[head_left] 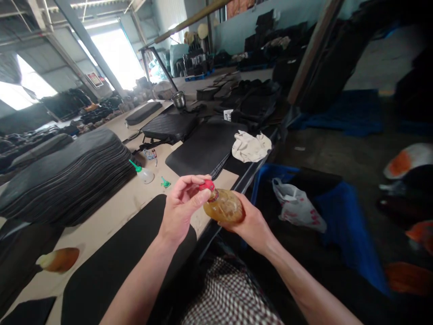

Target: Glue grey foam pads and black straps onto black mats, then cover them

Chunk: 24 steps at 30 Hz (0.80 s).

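Note:
A clear bottle of yellowish liquid point(223, 208) is held tilted over the table's front edge, its neck toward the left. My right hand point(250, 221) wraps round its body from the right. With thumb and fingers, my left hand point(184, 203) pinches the red cap point(207, 185) at the bottle's neck; whether the cap is loose cannot be seen. Beyond my left hand, a small squeeze bottle with a green nozzle point(145, 175) and a green cap piece point(165, 182) rest on the tabletop. A black sheet point(131, 253) lies flat beneath my left forearm.
A tall stack of dark sheets point(67, 176) stands at left. Black padded pieces point(199, 149), a crumpled white cloth point(251, 146) and a metal cup point(179, 100) lie farther back. An orange-brown bottle point(59, 260) is at lower left. A plastic bag point(299, 205) sits by the blue bin point(345, 221).

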### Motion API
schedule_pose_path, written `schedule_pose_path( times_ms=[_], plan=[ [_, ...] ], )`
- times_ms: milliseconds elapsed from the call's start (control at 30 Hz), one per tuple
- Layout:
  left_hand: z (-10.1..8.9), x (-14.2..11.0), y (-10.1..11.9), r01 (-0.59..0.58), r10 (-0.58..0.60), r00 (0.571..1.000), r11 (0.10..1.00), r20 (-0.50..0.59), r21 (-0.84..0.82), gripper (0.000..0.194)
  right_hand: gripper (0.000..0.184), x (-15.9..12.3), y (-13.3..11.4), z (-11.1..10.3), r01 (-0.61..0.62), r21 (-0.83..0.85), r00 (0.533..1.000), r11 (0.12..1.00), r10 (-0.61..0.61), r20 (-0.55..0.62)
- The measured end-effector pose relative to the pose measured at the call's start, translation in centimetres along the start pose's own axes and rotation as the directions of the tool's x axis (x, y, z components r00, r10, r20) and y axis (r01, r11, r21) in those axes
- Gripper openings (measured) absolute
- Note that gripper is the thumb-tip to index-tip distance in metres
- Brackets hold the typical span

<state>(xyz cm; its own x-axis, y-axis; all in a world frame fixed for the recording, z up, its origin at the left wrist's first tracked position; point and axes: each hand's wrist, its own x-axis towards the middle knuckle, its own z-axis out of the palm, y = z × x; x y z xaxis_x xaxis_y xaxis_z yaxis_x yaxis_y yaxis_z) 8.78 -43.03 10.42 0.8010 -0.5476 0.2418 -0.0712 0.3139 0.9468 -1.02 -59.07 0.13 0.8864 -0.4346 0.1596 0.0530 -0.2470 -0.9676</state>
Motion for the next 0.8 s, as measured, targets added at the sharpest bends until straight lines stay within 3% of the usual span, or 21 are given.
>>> schedule_pose_path(
  times_ms=[167,367,567,800],
  plan=[
    [-0.2,-0.2,-0.3,0.012,-0.014,0.999,0.996,0.030,0.090,0.023,0.075,0.1,0.8,-0.3,0.026,-0.086,0.999,0.996,-0.030,-0.045],
    [-1.3,-0.1,-0.2,-0.102,0.071,0.991,0.944,0.110,0.313,0.032,0.077,0.0,1.2,-0.6,0.119,-0.115,0.991,0.986,-0.125,-0.045],
    [-2.6,0.7,0.4,-0.377,0.277,0.912,0.857,0.301,0.352,0.036,0.076,-0.2,1.1,-1.1,0.178,-0.032,0.984,0.984,-0.177,0.031],
    [-2.7,1.3,1.7,-0.462,0.235,0.821,0.808,0.520,0.365,0.032,0.077,-0.9,0.1,-2.8,0.040,0.114,0.958,0.993,-0.070,0.277]
  ],
)
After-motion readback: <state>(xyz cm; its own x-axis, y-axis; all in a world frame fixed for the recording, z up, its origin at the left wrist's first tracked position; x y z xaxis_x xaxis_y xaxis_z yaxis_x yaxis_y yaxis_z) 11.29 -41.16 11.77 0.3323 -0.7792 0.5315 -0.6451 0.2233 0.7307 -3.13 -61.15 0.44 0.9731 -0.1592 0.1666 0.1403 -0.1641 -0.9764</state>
